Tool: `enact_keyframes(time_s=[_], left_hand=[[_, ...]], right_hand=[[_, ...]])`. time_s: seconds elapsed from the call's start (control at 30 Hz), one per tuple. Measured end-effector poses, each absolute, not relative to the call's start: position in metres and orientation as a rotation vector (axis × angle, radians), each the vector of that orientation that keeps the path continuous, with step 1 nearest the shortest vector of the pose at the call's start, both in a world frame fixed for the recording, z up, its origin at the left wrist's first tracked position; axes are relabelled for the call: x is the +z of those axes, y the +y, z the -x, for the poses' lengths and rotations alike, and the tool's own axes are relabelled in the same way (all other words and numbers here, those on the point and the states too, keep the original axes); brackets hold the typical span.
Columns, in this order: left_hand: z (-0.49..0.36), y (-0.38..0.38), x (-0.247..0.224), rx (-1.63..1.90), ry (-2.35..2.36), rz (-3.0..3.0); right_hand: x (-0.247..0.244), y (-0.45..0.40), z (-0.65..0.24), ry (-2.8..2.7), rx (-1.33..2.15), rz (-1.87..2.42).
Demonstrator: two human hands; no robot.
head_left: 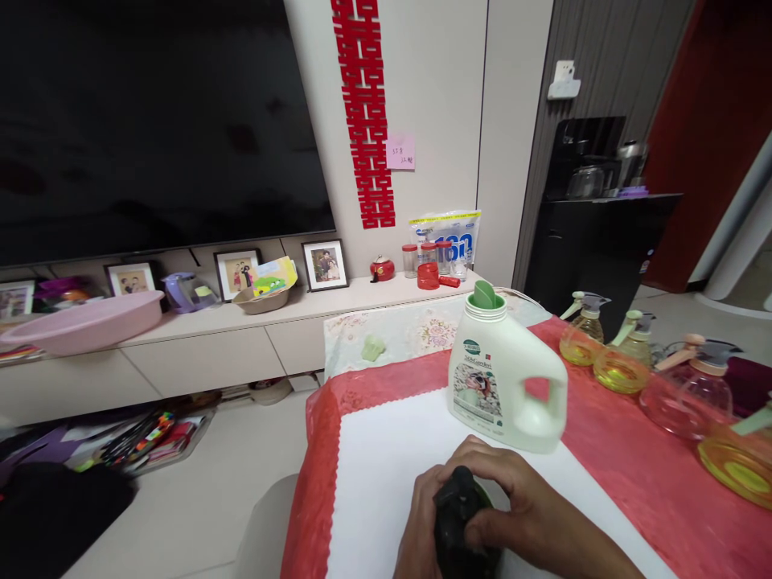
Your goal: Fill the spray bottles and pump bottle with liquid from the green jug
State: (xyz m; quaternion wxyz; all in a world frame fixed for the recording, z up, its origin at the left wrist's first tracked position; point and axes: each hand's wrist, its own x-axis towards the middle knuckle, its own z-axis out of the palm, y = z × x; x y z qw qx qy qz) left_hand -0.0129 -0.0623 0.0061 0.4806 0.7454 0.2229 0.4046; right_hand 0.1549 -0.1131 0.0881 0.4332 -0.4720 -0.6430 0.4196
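Observation:
A dark bottle with a black pump top (459, 523) stands between my two hands near the bottom of the head view. My left hand (417, 515) wraps round its left side, fingers closed. From the right, my right hand (522, 503) curls over it, thumb pressed to the front near the pump. My hands cover much of the bottle's body. Just beyond them a pale green detergent jug (476, 354) stands upright on a white mat (379, 466), its green pouring spout uncovered. A light green cap-like piece (373, 347) lies on the flowered cloth behind, to the left.
Several clear pump bottles (621, 362) with yellow or pink tints line the right of the red tablecloth (603, 410). Behind are a low cabinet (211, 346) with framed photos, a pink basin (90, 322), red-lidded jars (428, 261) and a wall television (150, 121).

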Motion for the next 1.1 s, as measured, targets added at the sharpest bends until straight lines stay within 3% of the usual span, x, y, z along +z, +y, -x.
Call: enact_keyframes(time_s=[1.1], left_hand=[[0.013, -0.065, 0.007, 0.941, 0.639, -1.777]], right_hand=[[0.091, -0.116, -0.150, -1.636, 0.967, 1.261]])
